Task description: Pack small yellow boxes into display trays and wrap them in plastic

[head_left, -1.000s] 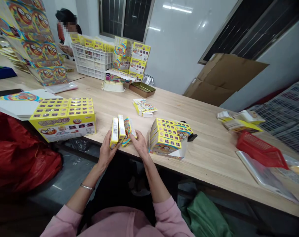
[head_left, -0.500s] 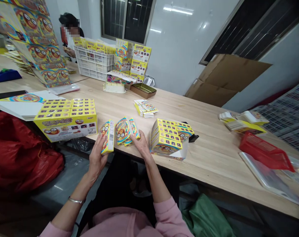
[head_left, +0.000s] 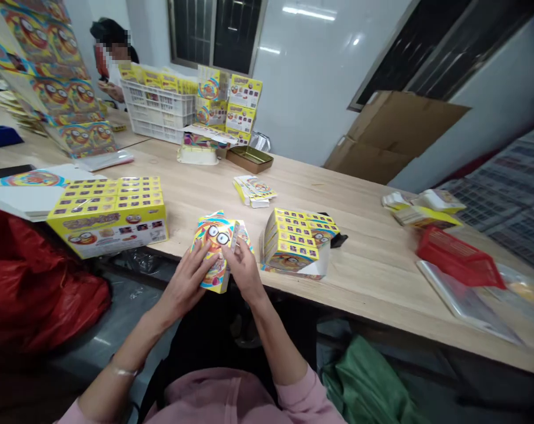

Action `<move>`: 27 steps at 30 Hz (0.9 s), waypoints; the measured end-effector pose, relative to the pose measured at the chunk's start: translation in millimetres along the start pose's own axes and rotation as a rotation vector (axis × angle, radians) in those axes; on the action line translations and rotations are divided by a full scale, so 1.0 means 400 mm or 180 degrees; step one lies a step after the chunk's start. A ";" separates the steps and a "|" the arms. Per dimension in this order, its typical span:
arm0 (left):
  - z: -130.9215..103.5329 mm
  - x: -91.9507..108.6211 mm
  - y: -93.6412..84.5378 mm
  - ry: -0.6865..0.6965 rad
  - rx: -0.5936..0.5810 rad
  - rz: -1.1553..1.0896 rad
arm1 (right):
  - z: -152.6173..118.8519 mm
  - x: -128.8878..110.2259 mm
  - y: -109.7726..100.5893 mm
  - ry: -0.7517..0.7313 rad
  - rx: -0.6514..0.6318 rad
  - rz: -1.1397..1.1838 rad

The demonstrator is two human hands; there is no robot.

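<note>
A small yellow-and-blue cardboard box [head_left: 217, 225] with a cartoon face in glasses is tilted up at the table's front edge. My left hand [head_left: 186, 281] grips it from the left, fingers laid across its printed front. At its right edge, my right hand [head_left: 246, 272] is closed with thumb and fingertips on the box's side. Part of another small box [head_left: 244, 232] shows behind my right fingers; how much of it I hold is hidden. Just to the right, an open display carton [head_left: 308, 270] is filled with rows of similar small boxes.
A full yellow carton [head_left: 116, 224] stands left, beside flat printed sheets [head_left: 17, 199]. Ahead lie flat cartons [head_left: 254, 191], a tin tray [head_left: 249, 159] and a white crate [head_left: 156, 109]. A red basket [head_left: 458, 259] is at right. Another person [head_left: 112, 59] sits far left.
My left hand has brought its box rightward, turning its printed face up, against the boxes at my right hand. My right hand now touches its edge. The view has shifted slightly.
</note>
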State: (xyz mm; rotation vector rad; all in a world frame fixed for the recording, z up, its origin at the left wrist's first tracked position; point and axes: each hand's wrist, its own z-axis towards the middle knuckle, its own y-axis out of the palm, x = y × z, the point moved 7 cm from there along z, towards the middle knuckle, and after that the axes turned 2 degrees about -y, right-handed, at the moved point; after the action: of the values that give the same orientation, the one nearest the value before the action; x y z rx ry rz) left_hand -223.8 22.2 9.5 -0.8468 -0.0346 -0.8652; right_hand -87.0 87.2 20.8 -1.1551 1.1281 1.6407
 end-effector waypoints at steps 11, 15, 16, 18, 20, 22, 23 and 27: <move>0.071 0.073 0.073 -0.1793 0.0172 -0.2562 | -0.159 -0.296 -0.148 -0.0690 0.0000 -0.0936; 0.230 0.180 0.149 -0.0378 -0.0153 -0.2069 | -0.239 -0.458 -0.371 -0.1246 0.1034 -0.1218; 0.270 0.195 0.171 -0.0114 -0.0172 -0.1725 | -0.251 -0.483 -0.440 -0.1437 0.1364 -0.1285; 0.339 0.210 0.221 0.0270 -0.0148 -0.0934 | -0.253 -0.497 -0.570 -0.1664 0.1840 -0.1368; 0.385 0.208 0.273 0.0510 -0.0167 -0.0309 | -0.223 -0.470 -0.676 -0.1748 0.2046 -0.1368; 0.406 0.196 0.311 0.0668 -0.0228 -0.0043 | -0.173 -0.417 -0.748 -0.1675 0.2054 -0.1272; 0.410 0.189 0.321 0.0745 -0.0258 -0.0031 | -0.147 -0.388 -0.771 -0.1607 0.2013 -0.1206; 0.411 0.172 0.314 0.0977 -0.0297 -0.0128 | -0.063 -0.296 -0.800 -0.1444 0.1733 -0.0935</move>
State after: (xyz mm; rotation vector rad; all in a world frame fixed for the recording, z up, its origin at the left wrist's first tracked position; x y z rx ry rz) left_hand -43.3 131.4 65.2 -0.7942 0.2598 -1.0331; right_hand 249.1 134.2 63.1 -0.5290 0.9652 1.1793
